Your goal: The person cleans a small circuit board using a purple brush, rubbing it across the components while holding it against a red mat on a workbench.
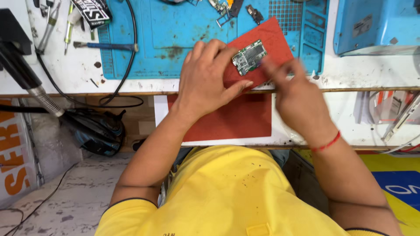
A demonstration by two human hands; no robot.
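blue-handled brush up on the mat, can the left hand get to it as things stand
Probably yes: the brush lies bare on the blue mat, nothing over it, but the left hand now presses on the red pad.

Small green circuit board (pixel 249 57) lies flat, tilted, on a red pad (pixel 275 37)

A white, stained tabletop (pixel 78 72) is carrying a blue mat (pixel 175 39), which is lying flat across its middle. A red pad (pixel 273 41) is resting tilted on the mat, its lower corner reaching over the tabletop's front edge. A black cable (pixel 127 74) is looping off the mat and over the edge. Screwdrivers (pixel 68 26) are lying at the far left, and a blue box (pixel 376 24) is sitting at the right.
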